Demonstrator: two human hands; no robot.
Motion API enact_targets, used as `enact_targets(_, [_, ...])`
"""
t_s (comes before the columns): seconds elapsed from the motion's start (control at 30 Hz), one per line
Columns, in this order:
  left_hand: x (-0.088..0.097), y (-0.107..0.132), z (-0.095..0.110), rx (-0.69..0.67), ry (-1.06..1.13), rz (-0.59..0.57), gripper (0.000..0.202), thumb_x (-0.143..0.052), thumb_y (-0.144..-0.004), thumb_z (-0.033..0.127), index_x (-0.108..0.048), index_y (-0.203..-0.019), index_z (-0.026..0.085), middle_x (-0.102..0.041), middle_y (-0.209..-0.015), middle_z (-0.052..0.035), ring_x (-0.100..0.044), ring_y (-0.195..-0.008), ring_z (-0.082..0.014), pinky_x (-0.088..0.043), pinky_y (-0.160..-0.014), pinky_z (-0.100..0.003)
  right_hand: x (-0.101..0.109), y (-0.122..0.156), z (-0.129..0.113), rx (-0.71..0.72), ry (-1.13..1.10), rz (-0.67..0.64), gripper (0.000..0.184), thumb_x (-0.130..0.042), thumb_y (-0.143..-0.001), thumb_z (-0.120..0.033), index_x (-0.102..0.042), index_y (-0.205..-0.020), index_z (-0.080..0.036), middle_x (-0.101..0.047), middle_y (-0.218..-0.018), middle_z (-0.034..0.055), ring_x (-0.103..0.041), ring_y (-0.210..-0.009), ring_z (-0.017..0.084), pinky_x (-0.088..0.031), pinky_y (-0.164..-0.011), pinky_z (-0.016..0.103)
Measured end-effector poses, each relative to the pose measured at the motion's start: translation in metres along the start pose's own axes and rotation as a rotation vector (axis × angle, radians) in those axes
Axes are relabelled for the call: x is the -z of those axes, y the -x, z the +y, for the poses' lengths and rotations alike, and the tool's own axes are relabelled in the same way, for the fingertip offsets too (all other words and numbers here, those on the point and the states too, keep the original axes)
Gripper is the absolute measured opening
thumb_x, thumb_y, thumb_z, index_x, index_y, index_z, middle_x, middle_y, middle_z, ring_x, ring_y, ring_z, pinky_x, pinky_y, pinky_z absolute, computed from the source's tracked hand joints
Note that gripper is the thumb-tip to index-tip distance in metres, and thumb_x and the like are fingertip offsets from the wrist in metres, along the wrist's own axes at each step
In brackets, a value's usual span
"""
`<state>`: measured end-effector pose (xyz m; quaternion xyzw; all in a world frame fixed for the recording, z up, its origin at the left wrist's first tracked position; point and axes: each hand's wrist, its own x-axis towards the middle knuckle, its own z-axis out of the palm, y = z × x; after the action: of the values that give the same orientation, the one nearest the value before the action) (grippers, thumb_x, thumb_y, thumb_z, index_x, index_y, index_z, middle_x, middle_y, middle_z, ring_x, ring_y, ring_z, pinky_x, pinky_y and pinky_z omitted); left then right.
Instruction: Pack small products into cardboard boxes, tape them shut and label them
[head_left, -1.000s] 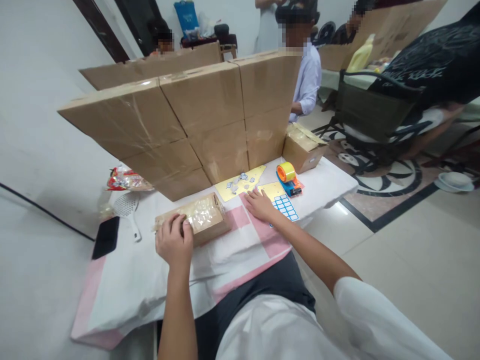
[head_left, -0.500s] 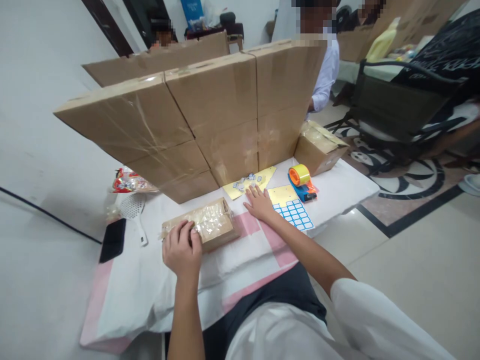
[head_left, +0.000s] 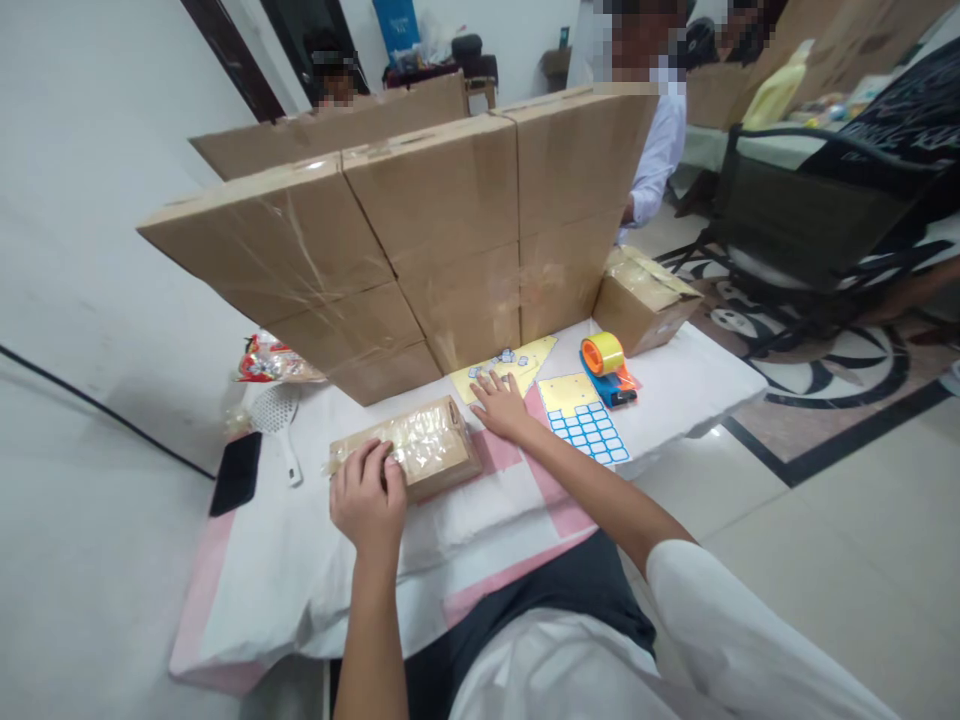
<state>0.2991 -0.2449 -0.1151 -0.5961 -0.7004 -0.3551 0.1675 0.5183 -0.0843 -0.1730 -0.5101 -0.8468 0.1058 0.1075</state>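
Note:
A small taped cardboard box (head_left: 431, 445) lies on the cloth-covered table in front of me. My left hand (head_left: 367, 490) is closed over its left end, fingers curved onto the shiny taped top. Farther right, my right hand (head_left: 501, 405) lies open, its fingers spread over the near edge of a yellow sheet (head_left: 536, 357) with small white-and-blue pieces on it. Beside that hand is a label sheet (head_left: 589, 432) with blue-outlined blank labels and a yellow upper part. A yellow tape roll (head_left: 602, 353) sits on a blue and orange dispenser (head_left: 609, 388) beyond the labels.
A wall of stacked cardboard boxes (head_left: 457, 240) stands across the table's back. Another box (head_left: 645, 300) is at the right. On the left are a black phone (head_left: 235, 474), a white slotted ladle (head_left: 277, 415) and a colourful packet (head_left: 277, 360). A person in a light shirt (head_left: 664, 140) is behind.
My right hand has drawn slightly left and back across the yellow sheet, uncovering more of the small pieces. My left hand stays on the box. The camera view has shifted a little.

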Motion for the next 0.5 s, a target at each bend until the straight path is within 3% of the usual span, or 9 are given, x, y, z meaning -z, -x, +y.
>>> enact_targets(0.17, [0.001, 0.002, 0.0, 0.009, -0.001, -0.024, 0.029, -0.052, -0.098, 0.03, -0.075, -0.114, 0.02, -0.073, -0.124, -0.0091, -0.063, -0.113, -0.0266, -0.043, -0.101, -0.039, 0.012, 0.009, 0.026, -0.006, -0.028, 0.084, 0.053, -0.041, -0.105, -0.042, -0.048, -0.152, -0.018, -0.042, -0.162, 0.0136, -0.032, -0.149, 0.034, -0.023, -0.121, 0.054])
enact_targets(0.3, [0.0, 0.002, 0.001, 0.019, -0.004, -0.017, 0.029, -0.052, -0.098, 0.031, -0.075, -0.113, 0.021, -0.073, -0.123, -0.0075, -0.064, -0.112, -0.0261, -0.043, -0.1, -0.038, 0.026, 0.024, 0.05, -0.01, -0.044, 0.082, 0.051, -0.053, -0.1, -0.041, -0.055, -0.144, -0.016, -0.056, -0.145, 0.0175, -0.046, -0.13, 0.035, -0.037, -0.108, 0.049])
enact_targets(0.5, [0.0, 0.0, 0.001, 0.044, 0.012, -0.044, 0.029, -0.052, -0.098, 0.03, -0.075, -0.114, 0.021, -0.072, -0.124, -0.0081, -0.062, -0.113, -0.0268, -0.042, -0.102, -0.04, 0.017, 0.022, 0.056, 0.078, -0.101, 0.042, 0.055, -0.064, -0.095, -0.04, -0.056, -0.144, -0.016, -0.057, -0.136, 0.0149, -0.045, -0.125, 0.03, -0.04, -0.108, 0.04])
